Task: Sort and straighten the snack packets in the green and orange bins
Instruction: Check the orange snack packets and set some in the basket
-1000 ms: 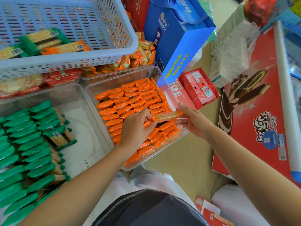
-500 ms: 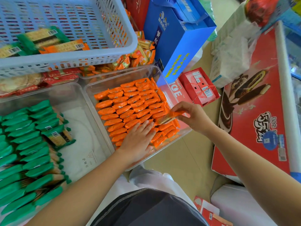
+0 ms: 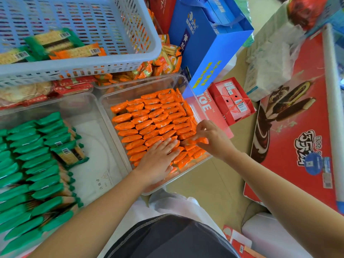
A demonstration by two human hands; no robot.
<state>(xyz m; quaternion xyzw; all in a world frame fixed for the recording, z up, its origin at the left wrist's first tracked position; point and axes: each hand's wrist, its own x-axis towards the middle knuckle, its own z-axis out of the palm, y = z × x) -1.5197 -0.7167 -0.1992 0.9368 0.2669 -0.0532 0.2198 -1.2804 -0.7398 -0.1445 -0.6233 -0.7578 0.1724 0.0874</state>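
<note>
Bright even daylight, soft faint shadows, wide-angle bending at the edges, slight motion blur at left

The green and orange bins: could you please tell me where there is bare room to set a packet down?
The green bin has a bare strip between the green packets and its right wall. The orange bin is crowded: orange packets fill it, the left hand presses on the near rows, the right hand pinches one packet at the right edge.

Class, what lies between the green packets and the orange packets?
Head view: bare bin floor beside the green packets, then clear bin walls before the orange packets.
</note>
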